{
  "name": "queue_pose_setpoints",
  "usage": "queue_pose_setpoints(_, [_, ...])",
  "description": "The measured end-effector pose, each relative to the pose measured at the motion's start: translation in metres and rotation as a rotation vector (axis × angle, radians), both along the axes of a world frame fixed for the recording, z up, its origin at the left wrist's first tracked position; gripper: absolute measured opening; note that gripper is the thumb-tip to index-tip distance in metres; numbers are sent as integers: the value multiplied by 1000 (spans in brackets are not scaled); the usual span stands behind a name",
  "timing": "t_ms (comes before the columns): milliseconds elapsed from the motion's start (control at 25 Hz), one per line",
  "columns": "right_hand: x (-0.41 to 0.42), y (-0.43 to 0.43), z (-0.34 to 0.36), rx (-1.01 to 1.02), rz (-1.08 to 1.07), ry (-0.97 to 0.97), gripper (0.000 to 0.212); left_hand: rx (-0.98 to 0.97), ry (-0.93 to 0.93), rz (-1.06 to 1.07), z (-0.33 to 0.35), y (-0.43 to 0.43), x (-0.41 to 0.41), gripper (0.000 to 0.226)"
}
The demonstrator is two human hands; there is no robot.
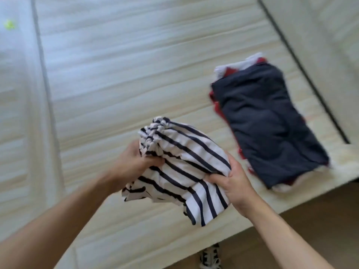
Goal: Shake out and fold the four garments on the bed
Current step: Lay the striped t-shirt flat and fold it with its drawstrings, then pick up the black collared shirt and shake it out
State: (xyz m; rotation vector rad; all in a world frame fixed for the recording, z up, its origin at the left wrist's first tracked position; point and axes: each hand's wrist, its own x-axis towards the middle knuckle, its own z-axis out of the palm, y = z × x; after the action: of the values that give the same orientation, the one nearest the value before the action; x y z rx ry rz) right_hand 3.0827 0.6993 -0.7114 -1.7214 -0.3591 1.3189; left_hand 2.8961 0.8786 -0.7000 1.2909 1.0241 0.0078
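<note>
Low in the frame's centre, the left hand [136, 162] and right hand [231, 183] each clutch the bunched striped garment [180, 167] above the mattress [116, 74], seemingly carrying it toward the folded pile [268, 123] at right.

Bright, soft daylight — overall motion blur

Near centre: striped garment [182, 164], white with navy bands, bunched and crumpled, held over the bed [116, 74]. Right: a folded stack, navy garment [268, 123] on top, with edges of a red garment [215, 105] and a white garment [250, 61] showing beneath.
</note>
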Motion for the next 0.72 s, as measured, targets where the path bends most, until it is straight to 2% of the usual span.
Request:
queue_pose_setpoints(200, [158, -76, 35, 89, -369, -28, 61, -35, -12, -418, 24, 0, 243, 57])
queue_pose_setpoints(320, [224, -105, 8, 64, -534, 19, 62, 24, 135, -591, 3, -8, 353, 45])
queue_pose_setpoints(440, [263, -117, -45, -62, -553, -20, 67, 154, 272, -674, -38, -23, 411, 40])
queue_pose_setpoints(520, [271, -116, -64, -238, -511, -180, 70, 390, 303, -634, -59, -35, 418, 57])
queue_pose_setpoints(600, [269, -111, -70, -416, -425, -528, 79, 892, 231, -569, -69, -50, 414, 76])
queue_pose_setpoints(640, [264, -106, -69, -453, -363, -771, 85, 1148, 138, -614, -72, -59, 411, 78])
queue_pose_setpoints(680, [258, -100, -69, -425, -298, -979, 88, 1313, 52, -724, -75, -66, 409, 76])
queue_pose_setpoints(720, [251, -92, -69, -369, -230, -1091, 87, 1402, -14, -870, -80, -72, 406, 72])
